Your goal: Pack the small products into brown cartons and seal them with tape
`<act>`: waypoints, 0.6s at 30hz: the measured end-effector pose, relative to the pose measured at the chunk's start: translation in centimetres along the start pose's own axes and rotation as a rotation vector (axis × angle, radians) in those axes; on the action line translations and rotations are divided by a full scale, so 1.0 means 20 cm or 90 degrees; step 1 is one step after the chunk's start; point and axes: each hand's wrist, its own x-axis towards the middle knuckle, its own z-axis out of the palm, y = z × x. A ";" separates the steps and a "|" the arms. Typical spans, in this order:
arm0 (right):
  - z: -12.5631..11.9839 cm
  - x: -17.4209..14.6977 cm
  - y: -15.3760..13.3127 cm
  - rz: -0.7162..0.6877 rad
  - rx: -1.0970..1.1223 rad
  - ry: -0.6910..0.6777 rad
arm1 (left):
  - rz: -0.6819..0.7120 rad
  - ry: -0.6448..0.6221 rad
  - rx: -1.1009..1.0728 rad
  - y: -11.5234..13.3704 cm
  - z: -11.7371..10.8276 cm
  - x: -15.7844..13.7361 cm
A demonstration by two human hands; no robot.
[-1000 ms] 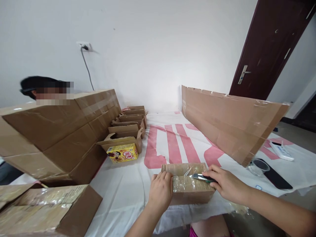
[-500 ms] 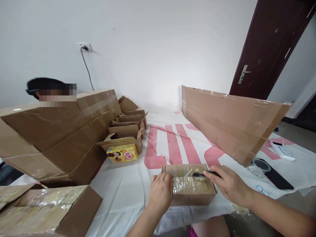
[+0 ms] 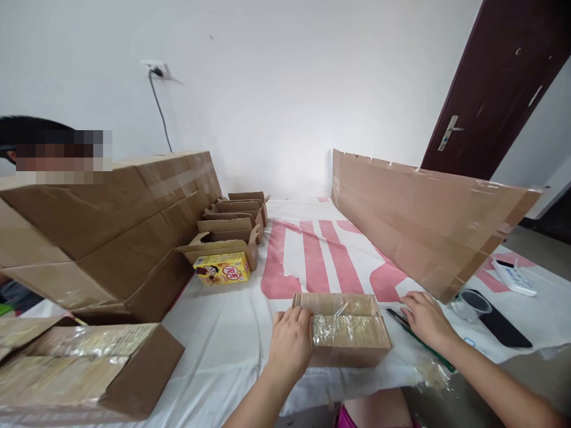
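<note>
A small taped cardboard box (image 3: 350,333) lies at the table's front edge, with clear tape along its top seam. My left hand (image 3: 292,339) grips its left end, fingers curled over the top edge. To the right of the box, a green-handled utility knife (image 3: 428,346) rests on the cloth. My right hand (image 3: 426,318) is just over the knife with its fingers stretched out and apart, holding nothing. Whether the palm touches the knife is hidden.
Large stacked cartons (image 3: 134,232) stand left, a person's head behind them. Several open boxes (image 3: 232,223) line up beside a yellow box (image 3: 223,268). A taped carton (image 3: 89,368) is front left. A cardboard panel (image 3: 423,220), tape roll (image 3: 475,302) and black phone (image 3: 506,324) are right.
My right hand has moved right, off the box, and let go of the utility knife, which now lies on the cloth. My left hand stays on the box. The person's head moved left.
</note>
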 end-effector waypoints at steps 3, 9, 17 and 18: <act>-0.16 0.05 -0.26 -0.042 0.198 -0.043 | -0.004 0.002 -0.004 0.00 0.00 0.00; -0.20 0.12 -0.63 -0.058 0.186 -0.220 | -0.012 0.007 -0.001 0.01 0.00 -0.01; -0.12 0.13 -0.73 -0.105 0.108 -0.133 | -0.026 0.029 0.004 0.03 0.00 -0.02; -0.10 0.11 -0.74 -0.145 0.097 -0.087 | -0.028 0.039 0.002 0.03 0.00 -0.02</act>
